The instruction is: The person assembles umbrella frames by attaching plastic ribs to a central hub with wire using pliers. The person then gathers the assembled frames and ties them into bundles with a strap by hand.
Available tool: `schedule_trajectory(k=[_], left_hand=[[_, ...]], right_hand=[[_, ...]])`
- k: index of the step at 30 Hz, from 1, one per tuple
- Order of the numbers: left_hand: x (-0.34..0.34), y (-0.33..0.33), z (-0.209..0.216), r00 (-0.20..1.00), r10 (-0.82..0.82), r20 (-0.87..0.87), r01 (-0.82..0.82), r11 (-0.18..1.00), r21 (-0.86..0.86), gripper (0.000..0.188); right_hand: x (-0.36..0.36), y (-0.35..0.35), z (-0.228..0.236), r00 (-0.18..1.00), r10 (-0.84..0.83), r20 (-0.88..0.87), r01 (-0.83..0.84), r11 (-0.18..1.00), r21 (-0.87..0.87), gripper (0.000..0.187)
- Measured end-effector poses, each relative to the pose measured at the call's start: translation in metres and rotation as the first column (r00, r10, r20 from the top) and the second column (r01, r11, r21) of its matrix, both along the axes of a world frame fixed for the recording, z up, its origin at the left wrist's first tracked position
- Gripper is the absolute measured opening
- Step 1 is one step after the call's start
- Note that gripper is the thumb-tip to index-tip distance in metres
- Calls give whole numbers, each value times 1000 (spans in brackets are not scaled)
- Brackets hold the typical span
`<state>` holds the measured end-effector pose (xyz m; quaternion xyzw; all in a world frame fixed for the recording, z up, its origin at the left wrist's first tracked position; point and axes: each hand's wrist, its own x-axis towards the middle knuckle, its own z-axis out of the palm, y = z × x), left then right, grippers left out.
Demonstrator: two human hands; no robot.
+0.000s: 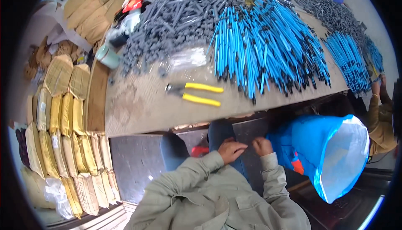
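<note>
Below the table edge, left hand and right hand almost touching over the lap, fingers curled; whether pinching anything, impossible to tell. Just right, open blue bag. Up on the table, yellow-handled pliers lying beside heaped blue rods and grey pieces.

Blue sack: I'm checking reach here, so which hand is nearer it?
Right. The right hand sits just beside the blue sack; the left hand lies farther left, beyond it.
</note>
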<state>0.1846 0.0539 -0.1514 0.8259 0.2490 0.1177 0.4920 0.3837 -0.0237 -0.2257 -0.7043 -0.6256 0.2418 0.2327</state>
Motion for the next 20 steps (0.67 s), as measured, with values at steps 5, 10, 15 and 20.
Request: schedule_trajectory(k=[5, 10, 15, 20], left_hand=[[-36, -33, 176, 695, -340, 634, 376, 923, 83, 37], [-89, -81, 294, 43, -425, 904, 512, 786, 345, 24], [-126, -91, 286, -155, -290, 944, 350, 878, 327, 22], [-148, -66, 191, 708, 123, 696, -29, 989, -145, 39]], right_hand=[[-34, 6, 168, 948, 35, -315, 104, 904, 415, 9], [-56, 99, 258, 979, 186, -84, -99, 793, 601, 12], [-36, 269, 274, 944, 39, 328, -225, 803, 552, 14], [-25, 366, 258, 725, -389, 568, 162, 899, 408, 23]])
